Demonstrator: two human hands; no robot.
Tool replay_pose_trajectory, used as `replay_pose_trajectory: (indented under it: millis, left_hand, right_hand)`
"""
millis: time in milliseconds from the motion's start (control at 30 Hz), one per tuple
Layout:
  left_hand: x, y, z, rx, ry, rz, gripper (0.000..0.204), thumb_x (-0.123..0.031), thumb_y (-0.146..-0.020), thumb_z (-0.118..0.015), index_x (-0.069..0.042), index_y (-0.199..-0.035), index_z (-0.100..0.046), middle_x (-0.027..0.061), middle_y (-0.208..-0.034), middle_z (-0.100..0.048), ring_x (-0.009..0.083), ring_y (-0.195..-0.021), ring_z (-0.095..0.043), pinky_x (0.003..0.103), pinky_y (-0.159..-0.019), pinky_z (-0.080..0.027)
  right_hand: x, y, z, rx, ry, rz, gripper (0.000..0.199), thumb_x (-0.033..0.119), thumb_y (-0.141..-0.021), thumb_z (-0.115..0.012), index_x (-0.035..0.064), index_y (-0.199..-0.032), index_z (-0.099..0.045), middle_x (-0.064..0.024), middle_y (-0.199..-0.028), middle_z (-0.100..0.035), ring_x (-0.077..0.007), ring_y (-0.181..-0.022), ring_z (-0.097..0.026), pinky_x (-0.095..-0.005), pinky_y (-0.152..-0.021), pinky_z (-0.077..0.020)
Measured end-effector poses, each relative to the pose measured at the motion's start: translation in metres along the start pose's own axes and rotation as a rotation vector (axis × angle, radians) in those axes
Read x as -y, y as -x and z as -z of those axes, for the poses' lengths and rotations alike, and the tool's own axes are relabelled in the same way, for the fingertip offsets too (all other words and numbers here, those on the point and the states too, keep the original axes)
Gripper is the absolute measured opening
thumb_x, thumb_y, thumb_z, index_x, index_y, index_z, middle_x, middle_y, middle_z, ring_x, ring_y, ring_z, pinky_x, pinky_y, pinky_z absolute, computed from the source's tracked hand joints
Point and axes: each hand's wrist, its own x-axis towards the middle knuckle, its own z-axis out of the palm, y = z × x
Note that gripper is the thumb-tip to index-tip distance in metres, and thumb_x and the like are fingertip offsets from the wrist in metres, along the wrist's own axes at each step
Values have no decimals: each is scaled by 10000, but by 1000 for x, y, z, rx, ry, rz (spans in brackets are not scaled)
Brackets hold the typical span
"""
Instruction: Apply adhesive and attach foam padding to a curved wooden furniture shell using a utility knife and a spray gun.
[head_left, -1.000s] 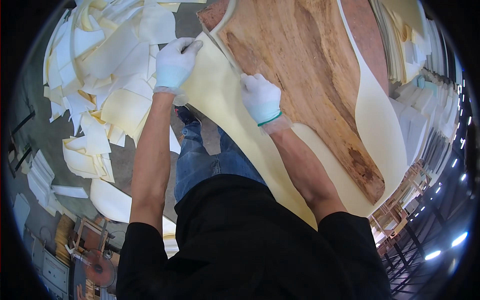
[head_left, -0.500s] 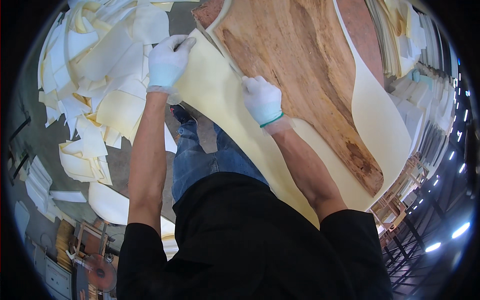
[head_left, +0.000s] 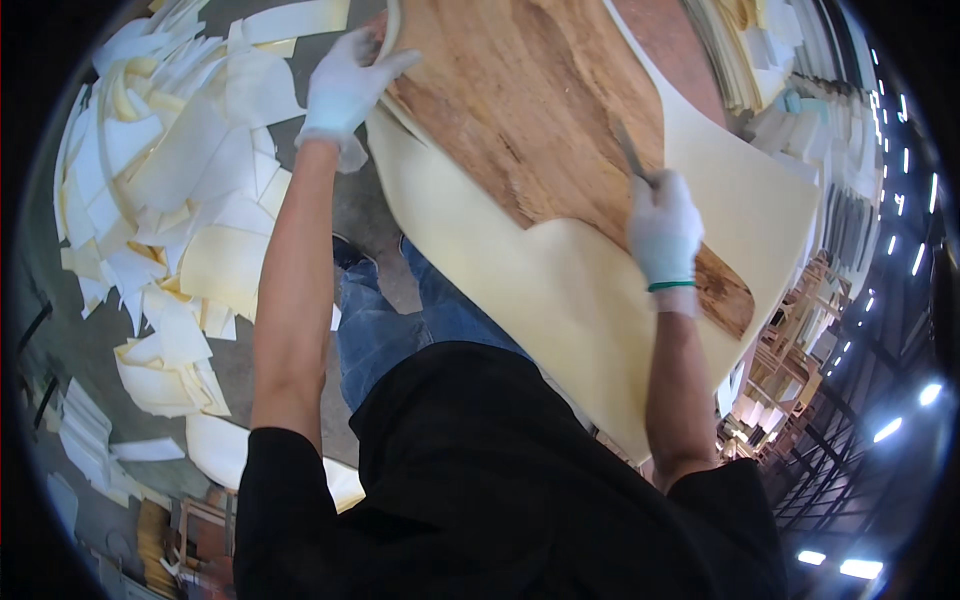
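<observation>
A long-bladed knife (head_left: 632, 150) is gripped in my gloved right hand (head_left: 664, 222), its blade angled up and away over a curved brown wood-grained board (head_left: 520, 110). The board lies flat on a cream foam sheet (head_left: 540, 290), whose near part sticks out past the board's curved edge and hangs toward my legs. At the far left edge of the sheet is my gloved left hand (head_left: 348, 85). Its thumb stretches apart from the fingers, and nothing shows between them. Its fingertips are partly hard to make out at the edge.
A large heap of cream and white foam offcuts (head_left: 190, 160) covers the floor on the left. Beyond the board is a reddish-brown surface (head_left: 685, 45). Stacked foam sheets (head_left: 735, 55) stand at the far right, with wooden frames (head_left: 785, 380) nearer on the right.
My right hand has swung right from the board's near edge to above the board, bringing the knife into sight. My left hand has let go of the foam edge, its thumb now spread.
</observation>
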Motion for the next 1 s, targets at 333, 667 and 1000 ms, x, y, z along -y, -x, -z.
replay_pose_trajectory:
  millis: [333, 667, 1000]
  left_hand:
    - [-10, -10, -9, 376, 53, 130, 819, -508, -876, -712, 9, -1459, -461, 169, -1360, -593, 238, -1214, -564, 383, -1064, -410]
    - [32, 50, 8, -477, 84, 127, 1059, -502, -706, -867, 103, -1439, -399, 262, -1418, -523, 365, -1316, -512, 415, -1095, -415]
    - [137, 177, -50, -97, 1732, 987, 431, -219, -968, -690, -29, -1332, -558, 140, -1264, -645, 282, -1216, -596, 459, -1078, -455]
  right_hand:
    - [-94, -10, 70, 445, 361, -145, 250, 194, -906, -519, -21, -1015, -584, -345, -952, -664, -516, -966, -633, -548, -889, -491]
    - [-4, 23, 81, -61, 115, 59, 107, 140, -898, -678, 41, -923, -649, -167, -846, -664, -367, -804, -645, -387, -755, -522]
    - [117, 52, -79, 147, -374, 225, 85, 153, -842, -720, 92, -898, -703, -117, -848, -675, -302, -742, -662, -386, -675, -529]
